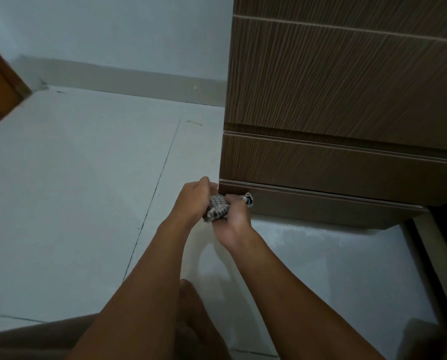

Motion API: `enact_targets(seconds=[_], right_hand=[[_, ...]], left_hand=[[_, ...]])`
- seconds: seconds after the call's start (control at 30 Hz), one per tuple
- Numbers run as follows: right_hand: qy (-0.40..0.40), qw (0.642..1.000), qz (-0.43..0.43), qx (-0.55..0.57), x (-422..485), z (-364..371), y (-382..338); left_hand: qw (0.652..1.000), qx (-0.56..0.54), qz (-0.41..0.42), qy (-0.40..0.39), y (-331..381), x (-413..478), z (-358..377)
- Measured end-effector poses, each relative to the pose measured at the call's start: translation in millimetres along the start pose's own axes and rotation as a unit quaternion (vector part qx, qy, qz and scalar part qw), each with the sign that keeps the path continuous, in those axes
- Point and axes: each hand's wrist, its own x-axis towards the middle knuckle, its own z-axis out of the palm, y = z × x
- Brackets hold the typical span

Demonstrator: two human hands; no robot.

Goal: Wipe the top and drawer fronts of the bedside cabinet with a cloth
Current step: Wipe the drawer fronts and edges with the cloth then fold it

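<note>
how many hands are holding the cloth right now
2. The left hand grips the left end of the bunched black-and-white checked cloth; the right hand holds its right end. Both are by the bottom left corner of the brown wood-grain bedside cabinet.

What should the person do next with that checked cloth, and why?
Probably lift the cloth onto the lowest drawer front and sweep it rightwards. The left hand and right hand hold it bunched up at the bottom left corner of the cabinet, not spread flat on the wood.
</note>
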Motion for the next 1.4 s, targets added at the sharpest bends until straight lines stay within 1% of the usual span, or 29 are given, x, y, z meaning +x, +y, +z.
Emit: enact_targets(seconds=[0.07,0.17,0.27,0.43,0.47,0.53,0.6,0.63,0.7,0.77,0.87,0.93,1.0,1.07,1.1,1.13,1.17,1.23,1.27,1.3,1.33,1.4], right_hand=[[-0.019,0.999,0.007,-0.033,-4,0,5],[-0.041,0.995,-0.006,-0.091,-8,-6,8],[-0.056,0.991,-0.02,-0.124,-14,-14,3],[-0.098,0.978,-0.037,-0.18,-36,-27,-17],[-0.106,0.976,-0.038,-0.189,-43,-29,-23],[-0.124,0.97,-0.035,-0.205,-58,-31,-36],[-0.147,0.964,-0.03,-0.22,-76,-30,-51],[-0.157,0.96,-0.032,-0.23,-85,-29,-59],[-0.173,0.953,-0.046,-0.245,-106,-24,-75],[-0.185,0.948,-0.069,-0.251,-128,-20,-90],[-0.202,0.945,-0.078,-0.246,-166,-16,-110],[-0.218,0.944,-0.078,-0.233,-190,-13,-122],[-0.232,0.94,-0.101,-0.23,-211,-11,-133],[-0.237,0.933,-0.132,-0.236,-230,-7,-144],[-0.242,0.93,-0.144,-0.238,-239,-5,-149],[-0.245,0.927,-0.154,-0.239,-248,-3,-155],[-0.249,0.925,-0.162,-0.235,-255,-1,-160],[-0.259,0.921,-0.172,-0.235,-271,4,-170],[-0.264,0.918,-0.173,-0.241,-279,6,-174],[-0.269,0.914,-0.179,-0.246,-285,10,-178],[-0.274,0.91,-0.19,-0.248,-292,14,-181],[-0.277,0.894,-0.237,-0.261,-306,23,-188]], left_hand=[[0.999,-0.016,-0.006,0.036,-2,-2,-3],[0.995,-0.025,-0.015,0.091,-5,-9,-7],[0.994,-0.016,-0.027,0.102,-8,-16,-8],[0.998,-0.007,-0.028,0.055,-7,-32,-8],[0.998,-0.018,-0.028,0.045,-6,-34,-8],[0.997,-0.046,-0.056,0.016,2,-44,-11],[0.991,-0.094,-0.095,-0.028,10,-53,-12],[0.986,-0.118,-0.101,-0.055,13,-59,-13],[0.98,-0.151,-0.087,-0.097,21,-72,-13],[0.974,-0.186,-0.069,-0.113,31,-84,-10],[0.966,-0.241,-0.045,-0.08,50,-103,-9],[0.971,-0.233,-0.01,-0.049,66,-119,-11],[0.983,-0.176,0.042,-0.003,84,-136,-13],[0.988,-0.103,0.096,0.06,105,-157,-14],[0.988,-0.076,0.112,0.079,116,-167,-15],[0.989,-0.056,0.114,0.077,128,-177,-17],[0.992,-0.048,0.105,0.047,139,-186,-20],[0.991,-0.086,0.08,-0.07,160,-202,-23],[0.981,-0.125,0.074,-0.126,169,-210,-24],[0.971,-0.159,0.077,-0.163,178,-217,-25],[0.961,-0.186,0.09,-0.182,186,-222,-25],[0.95,-0.216,0.126,-0.187,199,-229,-24]])
